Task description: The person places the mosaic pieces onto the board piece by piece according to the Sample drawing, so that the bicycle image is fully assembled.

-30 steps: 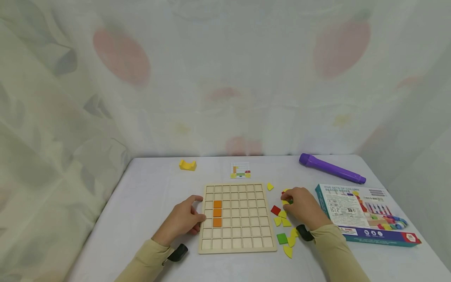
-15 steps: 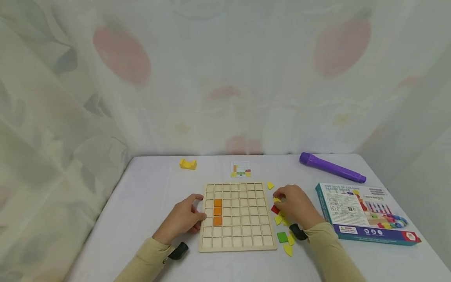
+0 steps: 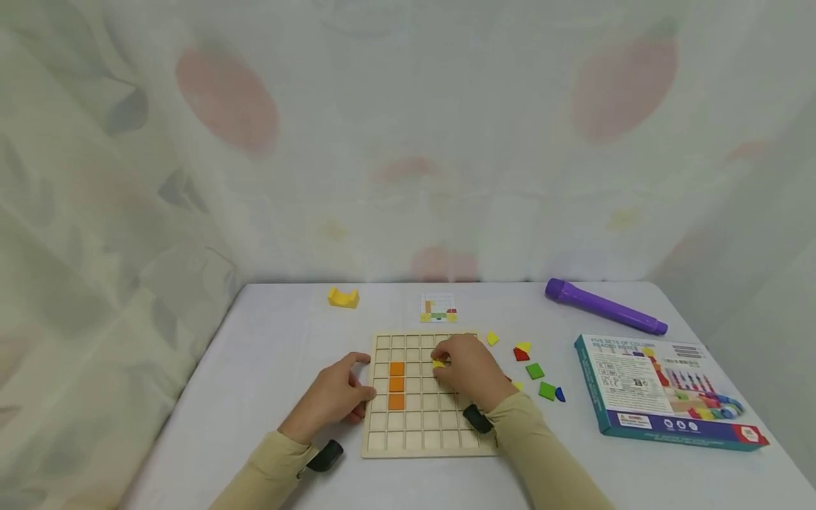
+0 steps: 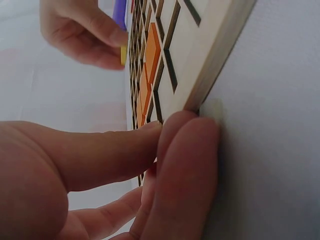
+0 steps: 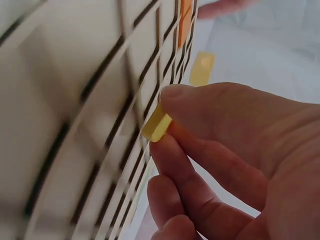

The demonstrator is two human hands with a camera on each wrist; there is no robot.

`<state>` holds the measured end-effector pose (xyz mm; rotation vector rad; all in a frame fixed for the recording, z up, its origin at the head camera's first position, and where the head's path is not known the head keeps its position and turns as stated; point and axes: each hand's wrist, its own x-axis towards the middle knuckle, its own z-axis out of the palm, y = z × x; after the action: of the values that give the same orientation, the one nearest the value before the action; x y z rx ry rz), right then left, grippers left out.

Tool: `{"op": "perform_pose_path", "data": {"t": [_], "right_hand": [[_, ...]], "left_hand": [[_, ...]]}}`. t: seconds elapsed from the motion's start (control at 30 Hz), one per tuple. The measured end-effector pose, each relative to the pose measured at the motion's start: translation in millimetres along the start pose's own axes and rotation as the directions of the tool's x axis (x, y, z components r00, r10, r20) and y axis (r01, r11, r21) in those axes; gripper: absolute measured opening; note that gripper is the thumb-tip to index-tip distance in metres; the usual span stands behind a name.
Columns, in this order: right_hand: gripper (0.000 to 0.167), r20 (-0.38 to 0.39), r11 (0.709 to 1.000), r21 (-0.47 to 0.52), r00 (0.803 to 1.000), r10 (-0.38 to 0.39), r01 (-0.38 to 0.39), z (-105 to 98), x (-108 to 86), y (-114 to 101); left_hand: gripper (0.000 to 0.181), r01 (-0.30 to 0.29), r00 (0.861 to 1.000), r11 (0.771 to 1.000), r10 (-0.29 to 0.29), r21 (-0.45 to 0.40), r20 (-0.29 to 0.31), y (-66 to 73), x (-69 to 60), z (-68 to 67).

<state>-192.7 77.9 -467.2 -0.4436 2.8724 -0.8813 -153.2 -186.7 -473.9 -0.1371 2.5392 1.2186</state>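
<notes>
A wooden grid board (image 3: pixel 413 423) lies on the table, with three orange square tiles (image 3: pixel 397 384) stacked in a column near its left side. My left hand (image 3: pixel 333 389) grips the board's left edge; in the left wrist view the thumb (image 4: pixel 115 152) is on the rim and the fingers curl at its side. Over the upper middle of the board, my right hand (image 3: pixel 470 370) pinches a small yellow tile (image 5: pixel 157 124) between thumb and fingertips. The tile is just above the cells in the right wrist view. Part of the board is hidden under the right hand and forearm.
Loose tiles lie right of the board, among them green squares (image 3: pixel 547 391), a red piece (image 3: pixel 521 354) and a blue piece (image 3: pixel 560 394). A pattern card (image 3: pixel 438 308), yellow block (image 3: pixel 343 298) and purple stick (image 3: pixel 605 307) are behind. A box (image 3: pixel 669 389) lies far right.
My right hand has moved left from the loose tiles to above the board, carrying a yellow tile. Green and blue pieces are now uncovered there. The left hand stays at the board's edge.
</notes>
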Motion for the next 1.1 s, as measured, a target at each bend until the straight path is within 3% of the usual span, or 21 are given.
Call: {"op": "perform_pose_path", "data": {"t": [0.17,0.63,1.1], "right_hand": [[0.017,-0.015,0.997,-0.001,0.997,-0.078,0.078,14.0,7.7,-15.6],[0.019,-0.008,0.992,-0.042,0.993,-0.118,0.117,26.6,14.5,-28.4],[0.016,0.035,0.995,-0.042,0.995,-0.094,0.095,24.2,12.4,-29.8]], "left_hand": [[0.067,-0.013,1.0,1.0,0.013,-0.008,0.009,1.3,0.6,1.9],[0.066,-0.013,1.0,1.0,0.013,-0.004,-0.001,3.1,-5.1,-0.4],[0.067,-0.014,1.0,1.0,0.014,0.002,0.0,3.0,-4.2,-0.8]]}}
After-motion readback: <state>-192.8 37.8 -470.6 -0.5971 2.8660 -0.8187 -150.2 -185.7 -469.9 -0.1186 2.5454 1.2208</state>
